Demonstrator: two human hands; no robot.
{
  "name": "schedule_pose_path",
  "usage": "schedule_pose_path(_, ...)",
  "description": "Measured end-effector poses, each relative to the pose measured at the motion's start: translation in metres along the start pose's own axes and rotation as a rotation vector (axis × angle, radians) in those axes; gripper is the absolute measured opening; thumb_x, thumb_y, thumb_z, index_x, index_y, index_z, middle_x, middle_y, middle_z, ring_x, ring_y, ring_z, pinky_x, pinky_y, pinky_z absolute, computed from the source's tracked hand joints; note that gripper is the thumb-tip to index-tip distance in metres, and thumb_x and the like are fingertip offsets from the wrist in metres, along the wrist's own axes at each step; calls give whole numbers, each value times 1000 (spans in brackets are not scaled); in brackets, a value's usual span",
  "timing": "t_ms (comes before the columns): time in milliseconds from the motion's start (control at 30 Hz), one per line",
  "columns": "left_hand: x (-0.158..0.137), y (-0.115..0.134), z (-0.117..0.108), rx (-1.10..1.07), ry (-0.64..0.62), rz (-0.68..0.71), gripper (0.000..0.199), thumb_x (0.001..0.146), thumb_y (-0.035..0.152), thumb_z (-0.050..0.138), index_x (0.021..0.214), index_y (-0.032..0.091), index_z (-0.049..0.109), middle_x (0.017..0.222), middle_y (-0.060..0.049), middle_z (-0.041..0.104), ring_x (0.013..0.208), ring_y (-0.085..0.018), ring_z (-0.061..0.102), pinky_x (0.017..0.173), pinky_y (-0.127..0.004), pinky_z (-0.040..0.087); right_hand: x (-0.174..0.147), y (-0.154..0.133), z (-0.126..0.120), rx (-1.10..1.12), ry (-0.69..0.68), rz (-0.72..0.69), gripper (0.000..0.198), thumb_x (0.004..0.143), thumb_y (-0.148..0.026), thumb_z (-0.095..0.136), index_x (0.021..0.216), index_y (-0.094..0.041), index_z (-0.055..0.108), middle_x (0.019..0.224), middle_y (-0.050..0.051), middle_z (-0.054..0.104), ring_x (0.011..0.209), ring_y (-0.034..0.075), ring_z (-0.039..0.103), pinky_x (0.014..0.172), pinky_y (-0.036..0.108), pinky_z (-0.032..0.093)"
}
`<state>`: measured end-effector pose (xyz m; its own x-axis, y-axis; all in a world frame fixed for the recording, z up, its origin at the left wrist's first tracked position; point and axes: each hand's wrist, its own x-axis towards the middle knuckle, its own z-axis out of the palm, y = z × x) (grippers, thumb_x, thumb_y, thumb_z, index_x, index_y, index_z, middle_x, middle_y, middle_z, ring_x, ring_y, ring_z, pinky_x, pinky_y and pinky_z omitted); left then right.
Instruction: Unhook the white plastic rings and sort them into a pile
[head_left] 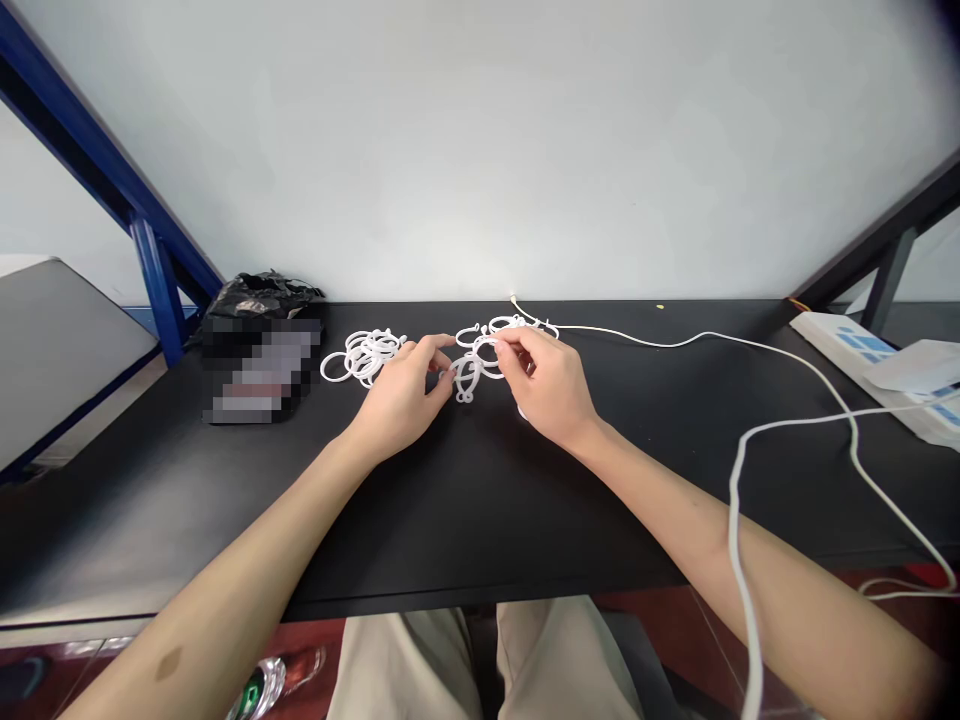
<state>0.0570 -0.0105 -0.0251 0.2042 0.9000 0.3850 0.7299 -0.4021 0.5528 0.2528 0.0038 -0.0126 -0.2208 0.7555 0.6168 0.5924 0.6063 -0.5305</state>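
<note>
My right hand [551, 385] is closed, with thumb and fingertips pinching a white plastic ring [486, 352] that has a small eyelet, like a curtain ring. To its left, my left hand [405, 395] has its thumb and a finger closed at the edge of another white ring [466, 378], which looks blurred and overlaps the first; its index finger points out toward the rings. Behind my right hand lies a loose group of similar rings [510, 323], partly covered by the fingers. A tangled pile of white rings [367, 355] sits just left of my left hand.
A black table [465, 500] stands against a pale wall. At its left back are a crumpled black plastic bag [259, 295] and a pixelated object [262, 375]. A white cable [705, 338] runs across the right side, passing over my right forearm. A white-and-blue package [862, 350] lies far right.
</note>
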Motion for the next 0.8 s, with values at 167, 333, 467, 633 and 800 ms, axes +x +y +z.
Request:
schedule_pose_path(167,0,1,-2,35,35,35,29,90,22,53,119,22,57,96,-2,69,91,-20,61,81,-34,50,1,1,1,-33,-36,31,22,97,-28,47,91,-20,67,83,2,68,69,13,56,68,28,43)
schedule_pose_path(333,1,1,-4,120,89,121,16,93,22,51,99,22,66,92,-2,69,87,-19,61,79,-33,49,0,4,2,-64,-113,87,23,97,-27,46,91,-20,67,87,2,68,75,15,58,69,28,42)
schedule_pose_path(467,1,1,-5,148,95,133,16,93,21,52,97,22,67,89,-2,70,84,-19,60,77,-33,48,0,6,2,-71,-126,108,24,96,-27,46,87,-20,67,82,1,66,70,14,55,66,28,40)
schedule_pose_path(633,1,2,-6,153,81,136,17,93,22,51,93,23,67,92,-3,72,85,-21,60,76,-34,48,0,6,2,-84,-145,105,28,96,-28,46,76,-20,64,73,0,60,65,14,51,63,29,39)
schedule_pose_path(800,1,1,-5,153,64,133,15,92,24,52,91,23,68,92,-3,72,84,-21,60,77,-34,48,1,6,3,-63,-88,73,24,96,-26,46,80,-21,63,78,1,64,71,15,55,67,29,41)
